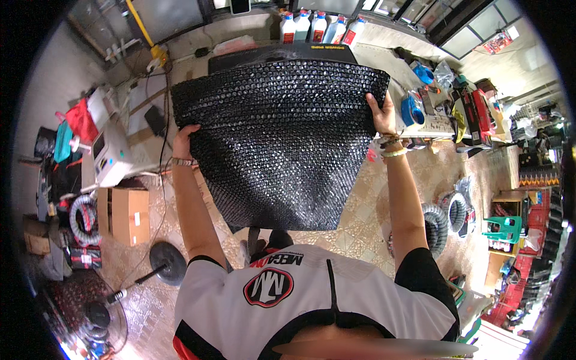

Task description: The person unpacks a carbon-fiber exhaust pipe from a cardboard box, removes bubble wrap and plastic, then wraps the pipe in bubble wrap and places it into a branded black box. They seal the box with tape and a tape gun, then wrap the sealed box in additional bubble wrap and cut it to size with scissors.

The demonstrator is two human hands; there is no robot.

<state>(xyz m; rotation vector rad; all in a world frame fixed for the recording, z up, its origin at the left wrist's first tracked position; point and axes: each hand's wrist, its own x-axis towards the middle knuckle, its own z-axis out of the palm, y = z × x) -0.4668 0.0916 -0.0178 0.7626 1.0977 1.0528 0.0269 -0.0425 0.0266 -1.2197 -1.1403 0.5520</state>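
Observation:
A wide sheet of black bubble wrap (282,132) hangs spread out between my two hands, its shiny bubbles facing me. My left hand (183,143) grips its left edge, thumb on the near face and the other fingers hidden behind. On the right edge, higher up, my right hand (383,114) pinches the sheet with the thumb in front. The lower part narrows and hangs down in front of my body. Behind its top edge a black box or case (282,54) lies on the table, mostly covered by the sheet.
Several white bottles with red labels (318,27) stand at the table's back. Blue tape rolls (411,111) lie to the right. On the left are a white label printer (109,157), a cardboard box (125,215) and a round-based stool (168,263). Tires (434,225) and a green stool (503,229) stand right.

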